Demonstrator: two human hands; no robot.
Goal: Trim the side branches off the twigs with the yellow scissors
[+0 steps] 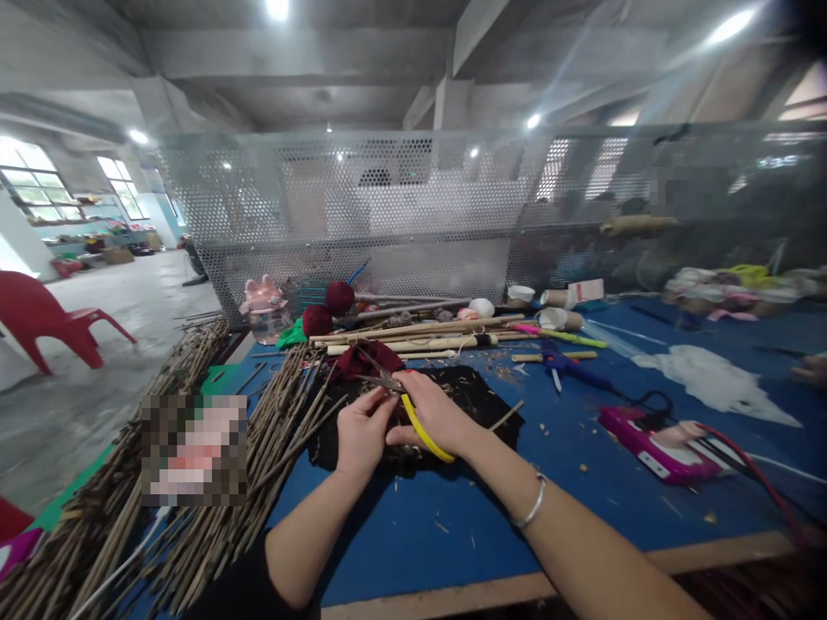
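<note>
Yellow-handled scissors point(421, 424) are in my right hand point(434, 409), with their blades pointing up and left, spread apart. My left hand point(363, 430) is close beside it, fingers pinched together near the blades; what lies in that pinch is too small to make out. Both hands are over a black cloth point(488, 405) strewn with small scraps. A dark red cloth or yarn piece point(365, 360) lies just beyond the blades. One thin stick point(506, 415) rests on the black cloth at the right.
Bundles of thin twigs point(271, 439) cover the left side. Behind the cloth lie pale sticks point(413, 336) and dark red yarn balls point(339, 298). A blue glue gun point(572, 368) and a magenta power strip point(659, 448) with cords are at right. A perforated metal screen point(413, 215) stands behind.
</note>
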